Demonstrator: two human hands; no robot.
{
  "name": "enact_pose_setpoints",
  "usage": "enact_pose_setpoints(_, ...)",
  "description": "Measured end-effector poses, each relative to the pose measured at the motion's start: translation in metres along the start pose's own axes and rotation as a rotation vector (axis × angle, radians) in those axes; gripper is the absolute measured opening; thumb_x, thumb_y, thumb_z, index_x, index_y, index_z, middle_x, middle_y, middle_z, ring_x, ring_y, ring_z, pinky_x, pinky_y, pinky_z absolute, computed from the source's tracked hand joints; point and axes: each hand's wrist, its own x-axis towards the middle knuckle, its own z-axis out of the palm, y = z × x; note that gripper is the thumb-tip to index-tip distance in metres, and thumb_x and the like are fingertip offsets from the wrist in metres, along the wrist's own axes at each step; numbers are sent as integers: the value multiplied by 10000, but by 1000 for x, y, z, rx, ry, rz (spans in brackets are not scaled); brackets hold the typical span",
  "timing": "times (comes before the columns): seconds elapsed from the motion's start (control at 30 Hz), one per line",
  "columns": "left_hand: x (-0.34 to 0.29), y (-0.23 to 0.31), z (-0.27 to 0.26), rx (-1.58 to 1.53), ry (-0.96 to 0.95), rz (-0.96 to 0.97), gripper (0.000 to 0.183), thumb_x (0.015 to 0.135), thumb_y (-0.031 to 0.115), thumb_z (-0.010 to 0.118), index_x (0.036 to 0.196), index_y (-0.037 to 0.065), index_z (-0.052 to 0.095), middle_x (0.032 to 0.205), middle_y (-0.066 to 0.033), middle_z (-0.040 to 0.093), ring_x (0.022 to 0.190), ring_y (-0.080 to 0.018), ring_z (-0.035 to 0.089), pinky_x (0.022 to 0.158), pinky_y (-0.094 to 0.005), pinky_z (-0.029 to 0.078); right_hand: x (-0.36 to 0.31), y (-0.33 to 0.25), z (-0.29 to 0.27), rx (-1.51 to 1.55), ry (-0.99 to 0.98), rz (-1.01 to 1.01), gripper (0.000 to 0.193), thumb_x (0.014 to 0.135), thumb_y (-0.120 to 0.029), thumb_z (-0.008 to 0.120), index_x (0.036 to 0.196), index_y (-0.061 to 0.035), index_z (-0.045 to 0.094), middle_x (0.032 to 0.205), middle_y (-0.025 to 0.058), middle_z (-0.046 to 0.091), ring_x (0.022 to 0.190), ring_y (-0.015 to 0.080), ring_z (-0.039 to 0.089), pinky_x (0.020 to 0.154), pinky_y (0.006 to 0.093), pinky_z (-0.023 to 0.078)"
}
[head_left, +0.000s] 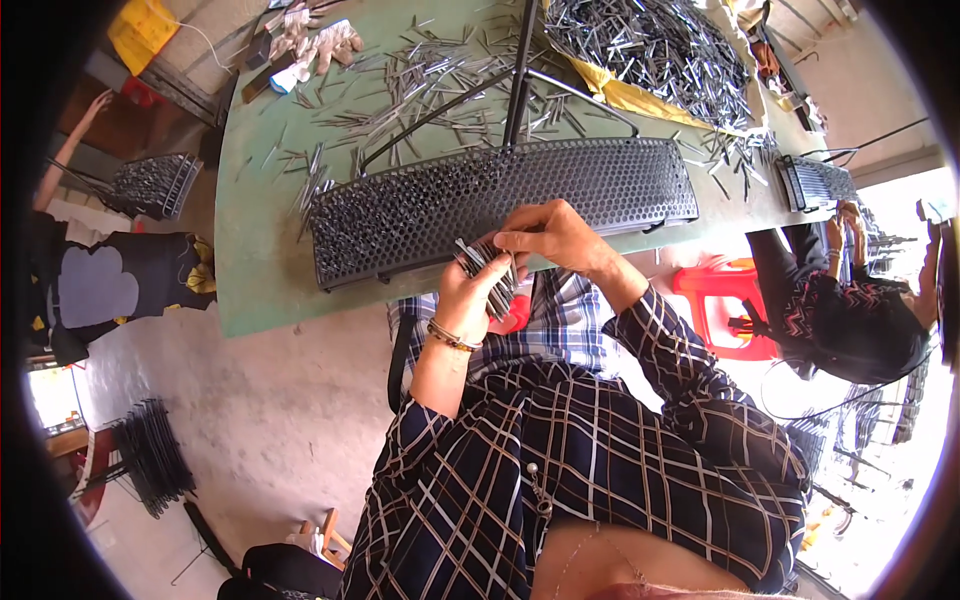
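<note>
A: Entry, head view. Left hand [468,285] raised at the near edge of the green tabletop [262,260], fingers curled closed around a bundle of short grey metal pins [490,272]. Gold-coloured bracelet [452,337] on that wrist.

B: And the right hand [550,238]?

A: Just above the bundle, thumb and fingertips pinched together on the pin ends; whether it grips a single pin, cannot tell. Both hands sit directly in front of the long black perforated metal tray [500,200], which lies across the table and is packed with upright pins.

B: Other stock?

A: Loose pins scattered [430,85] over the far half of the table, plus a large heap of the same pins on a yellow sheet [655,45] at far right. A thin black metal frame [520,70] stands behind the tray. White work gloves [320,42] at the far left corner.

B: Surroundings?

A: Red plastic stool [725,305] to the right, beside a seated person in dark patterned clothing [850,320]. Another person's arm [70,140] at far left.
</note>
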Motion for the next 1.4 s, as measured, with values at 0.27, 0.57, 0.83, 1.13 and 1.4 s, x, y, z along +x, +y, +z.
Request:
enact_pose_setpoints(0.27,2,-8,-6,-150,64,-95,227,849,23,566,1070,-11,526,985,-151,612,917,-259,628,785,-390,540,28,-17,-19,-170,388,-214,261,796,-197,702,940,14,648,796,73,678,713,93,619,639,237,496)
enact_pose_setpoints(0.57,1,-12,-3,-134,44,-148,230,849,5,553,1076,-22,523,953,-133,589,918,-274,624,784,-399,541,59,-2,-21,-423,540,-385,232,801,-203,687,931,-17,643,810,92,677,724,143,647,670,263,502)
enact_pose_setpoints(0.83,0,-8,-7,-170,-32,-207,266,869,25,525,1131,-22,511,1005,-143,592,963,-270,607,831,-391,530,58,4,-22,-471,525,-375,199,792,-188,695,916,-38,651,801,68,679,722,122,639,660,253,495)
enact_pose_setpoints(1.13,-2,-2,-1,-119,-90,-239,319,889,21,480,1204,-5,434,1030,-180,585,955,-276,604,808,-410,533,58,17,-21,-633,461,-534,193,777,-153,694,916,-27,654,843,88,643,707,186,635,651,274,503)
enact_pose_setpoints(1.4,-5,-2,1,-115,-66,-245,311,886,31,499,1190,-2,448,1032,-179,591,949,-274,608,783,-399,540,55,15,-22,-633,447,-547,163,784,-128,677,899,-14,658,851,87,639,723,191,629,644,277,501)
